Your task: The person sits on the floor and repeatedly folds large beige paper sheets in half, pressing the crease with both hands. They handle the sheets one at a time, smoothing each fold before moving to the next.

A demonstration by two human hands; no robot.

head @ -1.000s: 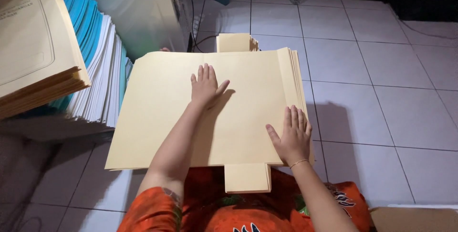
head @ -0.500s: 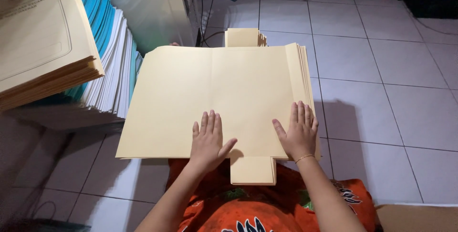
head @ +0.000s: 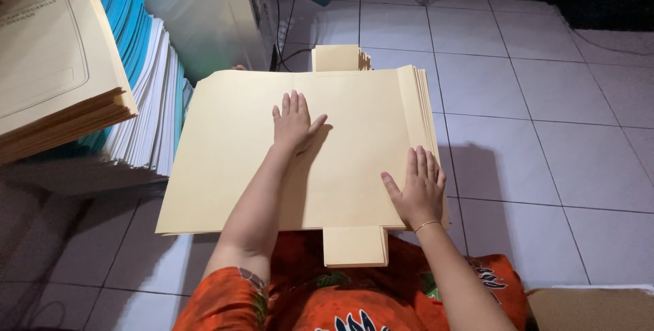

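Both hands lie flat on a stack of cream card folders in the middle of the frame.

The white tiled floor [head: 545, 133] fills the right side; a pile of blue and white paper [head: 146, 99] stands at upper left. The folder stack [head: 231, 147] rests over the person's lap. The left hand [head: 294, 123] presses its centre, fingers spread and holding nothing; the right hand [head: 417, 188], equally open, presses its lower right edge.
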